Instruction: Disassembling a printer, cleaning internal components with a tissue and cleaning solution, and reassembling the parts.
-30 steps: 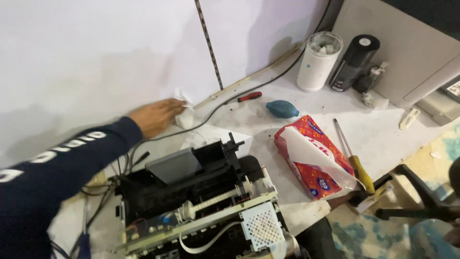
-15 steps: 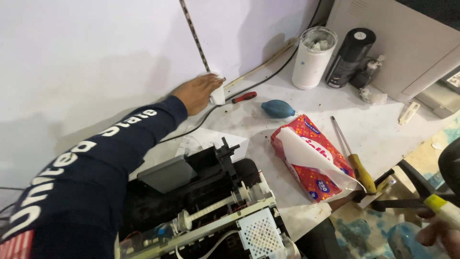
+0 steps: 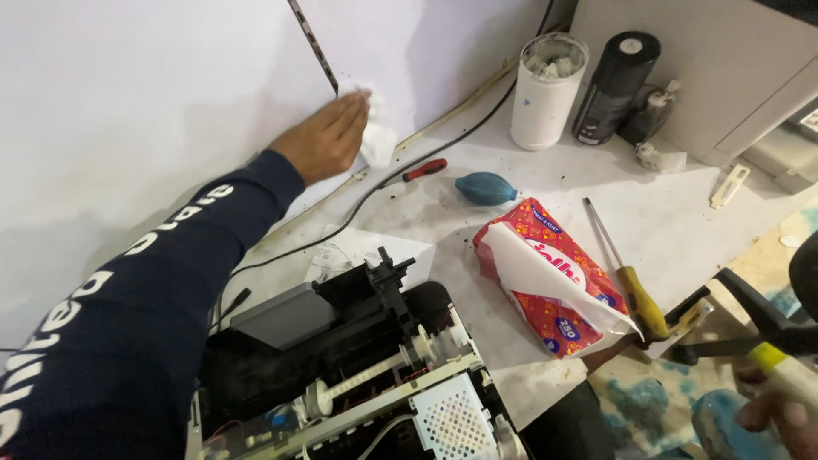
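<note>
While the left hand presses a crumpled white tissue flat against the white wall at upper centre of the frame, the fingers lie extended and close together over the wad. Compared with one second ago, this hand has travelled from the counter edge, up and to the right, onto the wall beside the dark vertical seam; wiping contact now appears to be on the wall surface rather than the counter. The right hand shows only partly at lower right, fingers curled round a yellow-and-white handle; that grip has come into view within the last half second. On the counter, right of the tissue, lie a red-handled screwdriver and a blue bulb blower. Further out sit a red tissue pack, a yellow-handled screwdriver and the opened printer at lower centre.
</note>
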